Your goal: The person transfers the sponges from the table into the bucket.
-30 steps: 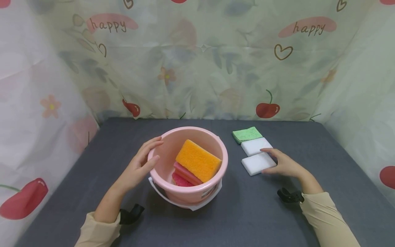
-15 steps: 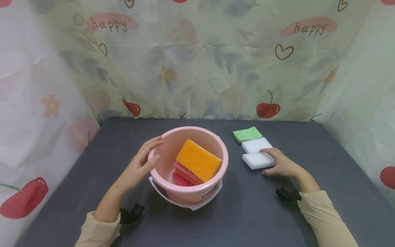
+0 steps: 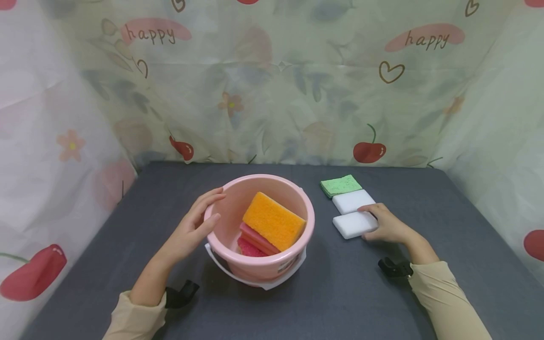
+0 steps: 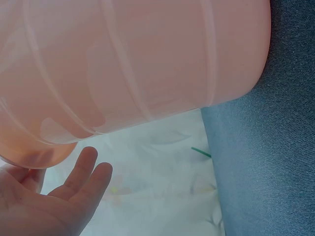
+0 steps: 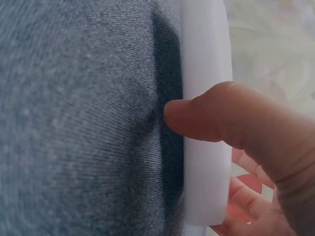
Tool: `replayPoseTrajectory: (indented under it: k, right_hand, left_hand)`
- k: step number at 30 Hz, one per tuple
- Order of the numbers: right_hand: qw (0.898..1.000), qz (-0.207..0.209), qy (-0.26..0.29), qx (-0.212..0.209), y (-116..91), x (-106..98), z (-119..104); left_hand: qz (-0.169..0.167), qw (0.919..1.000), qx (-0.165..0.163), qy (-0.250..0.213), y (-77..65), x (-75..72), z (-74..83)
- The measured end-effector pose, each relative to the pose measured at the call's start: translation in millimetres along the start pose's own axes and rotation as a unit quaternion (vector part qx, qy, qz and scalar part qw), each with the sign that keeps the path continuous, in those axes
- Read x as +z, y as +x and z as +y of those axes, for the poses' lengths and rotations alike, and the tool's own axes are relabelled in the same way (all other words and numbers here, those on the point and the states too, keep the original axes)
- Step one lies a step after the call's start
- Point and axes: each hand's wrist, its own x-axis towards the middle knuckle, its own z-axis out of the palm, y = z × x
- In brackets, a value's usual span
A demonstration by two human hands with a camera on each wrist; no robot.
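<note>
A pink bucket [image 3: 238,262] stands left of centre, its pale handle hanging down the front. My left hand [image 3: 193,229] rests at the left side of the bucket's rim, fingers loose and spread; in the left wrist view this hand [image 4: 59,201] shows beside the rim. At the right, my right hand [image 3: 388,226] pinches the near white sponge block [image 3: 352,225] by its right end. The right wrist view shows the thumb laid across the block's side [image 5: 206,54], a dark shadow along its lower edge on the table. Inside the bucket lie an orange sponge [image 3: 272,221] and pinkish-red sponges [image 3: 252,248].
Just behind the held block, a second white sponge block [image 3: 350,200] lies on the dark table [image 3: 335,293]. Green sponges [image 3: 340,184] lie at its far edge. Patterned cloth [image 3: 280,94] closes off the back and both sides.
The right hand has gripped the near white block, which tipped up and then levelled, shifting slightly. The left hand and the bucket stay where they were.
</note>
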Motion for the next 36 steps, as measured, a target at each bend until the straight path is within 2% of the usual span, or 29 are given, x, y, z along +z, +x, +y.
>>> replayPoseTrajectory:
  k: [5, 12, 21, 27, 36]
  right_hand:
    - [1.0, -0.011, 0.002, 0.016, 2, 2, 2]
    - [1.0, 0.003, -0.023, 0.01, 0, 0, -1]
    - [0.999, -0.003, -0.035, 0.022, -5, -4, -5]
    - [0.999, 0.012, -0.023, 0.024, -8, -9, -8]
    - [0.998, 0.036, -0.038, 0.026, -8, -17, -22]
  left_hand:
    - [-0.001, 1.0, 0.003, -0.001, 0.1, 0.0, 0.3]
    - [0.0, 1.0, 0.004, 0.0, 0.0, -0.1, 0.1]
    - [-0.001, 1.0, 0.005, -0.001, 0.2, 0.0, -0.1]
    - [-0.001, 1.0, 0.003, 0.001, 0.2, -0.1, 0.1]
    - [-0.001, 1.0, 0.007, 0.001, 0.1, 0.0, 0.2]
